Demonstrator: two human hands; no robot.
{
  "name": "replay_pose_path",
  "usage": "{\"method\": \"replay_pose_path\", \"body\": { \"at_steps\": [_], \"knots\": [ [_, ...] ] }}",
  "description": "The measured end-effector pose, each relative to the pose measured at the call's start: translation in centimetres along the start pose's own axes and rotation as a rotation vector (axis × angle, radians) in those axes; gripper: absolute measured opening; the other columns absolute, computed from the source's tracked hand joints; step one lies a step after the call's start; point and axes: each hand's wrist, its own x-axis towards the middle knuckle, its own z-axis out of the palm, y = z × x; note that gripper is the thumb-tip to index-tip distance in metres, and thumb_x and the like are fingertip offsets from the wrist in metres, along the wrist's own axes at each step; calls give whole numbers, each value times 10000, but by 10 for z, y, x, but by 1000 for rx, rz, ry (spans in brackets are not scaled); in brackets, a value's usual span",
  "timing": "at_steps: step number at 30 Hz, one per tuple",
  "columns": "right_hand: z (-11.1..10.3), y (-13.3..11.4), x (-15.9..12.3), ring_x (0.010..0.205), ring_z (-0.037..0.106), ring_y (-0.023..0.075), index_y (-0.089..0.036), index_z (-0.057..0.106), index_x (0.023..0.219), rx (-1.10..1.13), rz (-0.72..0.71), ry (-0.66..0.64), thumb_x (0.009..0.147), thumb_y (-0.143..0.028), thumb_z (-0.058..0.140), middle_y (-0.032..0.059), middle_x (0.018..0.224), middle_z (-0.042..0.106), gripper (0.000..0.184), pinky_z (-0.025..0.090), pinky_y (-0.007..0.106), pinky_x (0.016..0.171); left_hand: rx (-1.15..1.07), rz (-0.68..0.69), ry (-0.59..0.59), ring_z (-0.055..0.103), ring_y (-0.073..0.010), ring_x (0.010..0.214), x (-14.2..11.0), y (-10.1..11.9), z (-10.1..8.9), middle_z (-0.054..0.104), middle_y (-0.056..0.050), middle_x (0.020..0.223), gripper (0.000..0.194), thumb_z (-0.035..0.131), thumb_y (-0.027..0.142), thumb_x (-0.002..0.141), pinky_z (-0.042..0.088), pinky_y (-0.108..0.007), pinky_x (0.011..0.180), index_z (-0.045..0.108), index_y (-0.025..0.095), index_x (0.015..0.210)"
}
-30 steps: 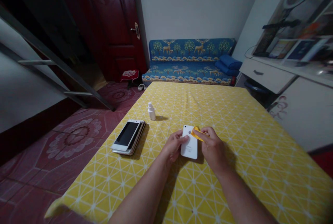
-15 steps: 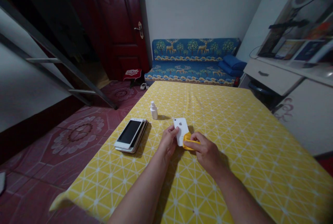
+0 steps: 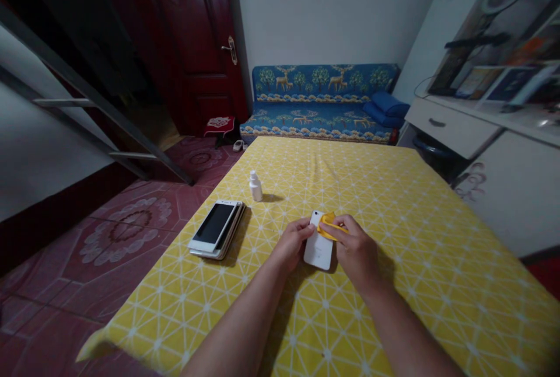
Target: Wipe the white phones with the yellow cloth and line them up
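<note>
A white phone [image 3: 319, 245] lies back side up on the yellow tablecloth [image 3: 415, 231] in front of me. My left hand [image 3: 290, 244] grips its left edge with curled fingers. My right hand [image 3: 356, 250] pinches a small yellow cloth [image 3: 328, 225] and presses it on the phone's upper end. To the left, a stack of phones [image 3: 216, 229] lies near the table's edge, and a small white bottle [image 3: 255, 186] stands upright behind the stack.
A blue patterned sofa [image 3: 321, 103] stands past the table's far end. A dark red door [image 3: 192, 44] and a metal ladder [image 3: 87, 108] are at the left, over a red tiled floor [image 3: 109, 237]. White cabinets [image 3: 503, 161] line the right side.
Half a second ago the cloth sat at the phone's near end, with the phone farther out. Now the phone is closer to me and the cloth is on its upper end.
</note>
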Motion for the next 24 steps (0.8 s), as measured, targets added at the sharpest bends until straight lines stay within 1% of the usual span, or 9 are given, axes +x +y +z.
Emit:
{"method": "replay_pose_path", "body": {
  "at_steps": [4, 9, 13, 18, 21, 24],
  "knots": [
    [-2, 2, 1, 824, 625, 183, -284, 761, 1066, -26, 39, 48, 872, -35, 444, 68, 938, 629, 447, 479, 254, 651, 37, -28, -61, 558, -151, 606, -2, -5, 1, 664, -86, 715, 407, 809, 384, 655, 385, -259, 613, 719, 84, 915],
    [-2, -1, 2, 837, 621, 186, -281, 755, 1088, -8, -10, 33, 873, -33, 446, 71, 939, 621, 451, 480, 263, 679, 76, -32, -132, 530, -131, 588, -1, -9, 1, 642, -71, 709, 426, 801, 411, 687, 365, -248, 598, 726, 84, 949],
    [-5, -2, 2, 813, 613, 177, -306, 756, 1081, -65, 19, 45, 866, -9, 419, 60, 949, 632, 498, 444, 253, 640, 66, -12, -102, 549, -143, 601, -1, -5, 0, 665, -87, 729, 414, 796, 395, 690, 380, -252, 606, 731, 82, 954],
    [-8, 1, 2, 773, 604, 177, -257, 765, 1046, -123, 83, 80, 883, -28, 409, 74, 952, 633, 454, 419, 261, 613, 55, 23, -53, 579, -168, 646, -2, 2, 0, 693, -112, 778, 395, 801, 391, 683, 399, -264, 635, 736, 93, 934],
    [-5, 0, 2, 760, 600, 177, -266, 760, 1061, -124, 70, 73, 885, -29, 412, 72, 947, 628, 456, 411, 263, 600, 50, 25, -50, 569, -158, 638, -2, 1, 1, 683, -103, 763, 384, 805, 390, 676, 396, -261, 631, 732, 92, 908],
    [-2, -2, 1, 795, 608, 182, -288, 750, 1082, -65, 24, 53, 876, -17, 423, 64, 928, 614, 472, 433, 260, 625, 57, -10, -91, 546, -141, 598, -2, -4, 2, 656, -78, 715, 392, 804, 409, 682, 384, -256, 611, 725, 94, 903]
  ]
}}
